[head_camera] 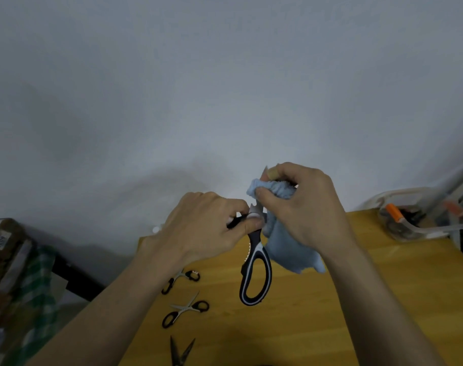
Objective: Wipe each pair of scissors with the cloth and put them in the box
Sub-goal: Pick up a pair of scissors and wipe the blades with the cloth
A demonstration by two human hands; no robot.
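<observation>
Wiping the large scissors point(256, 270)
Left hand point(206, 228) grips their handle; right hand point(301, 207) pinches the blue cloth point(285, 249) round the blade above.

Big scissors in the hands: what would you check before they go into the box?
1. Left hand holds the big scissors firmly: ok.
2. Right hand has the blue cloth wrapped round the blades: ok.
3. Blades wiped clean: cannot tell, cloth hides them.
4. Clear box open and within reach at the table's right: ok.
5. Three small scissors left of the table unwiped: cannot tell.
</observation>
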